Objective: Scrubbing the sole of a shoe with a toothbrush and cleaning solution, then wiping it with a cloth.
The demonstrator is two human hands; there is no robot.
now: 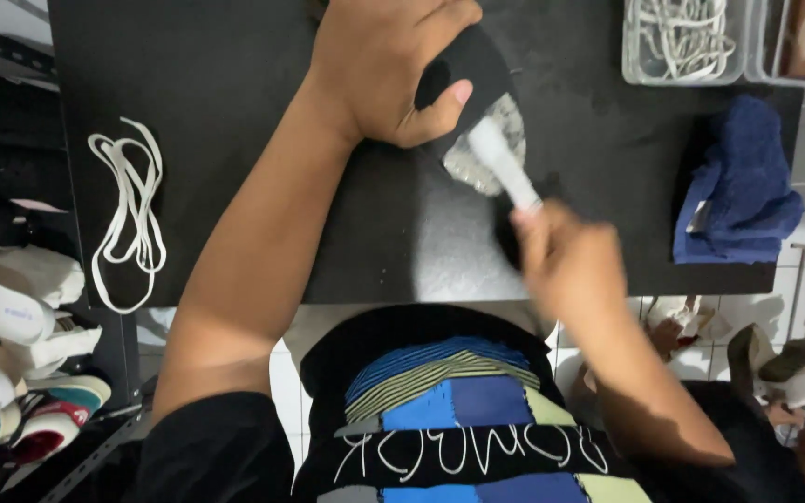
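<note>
Shoe point(477, 65) pinned under left hand point(384, 65) fingers; right hand point(566, 256) fingers grip brush point(503, 166)

A black shoe point(463, 70) lies on the black table, partly covered by the hand that grips it. Its visible part near the brush is covered with white foam. A brush with a white handle point(503, 168) rests slanted on this foamy part.

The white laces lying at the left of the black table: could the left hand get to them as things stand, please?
Probably not at once: the left hand is gripping the black shoe. The table between it and the white laces looks bare, so the path is free.
</note>
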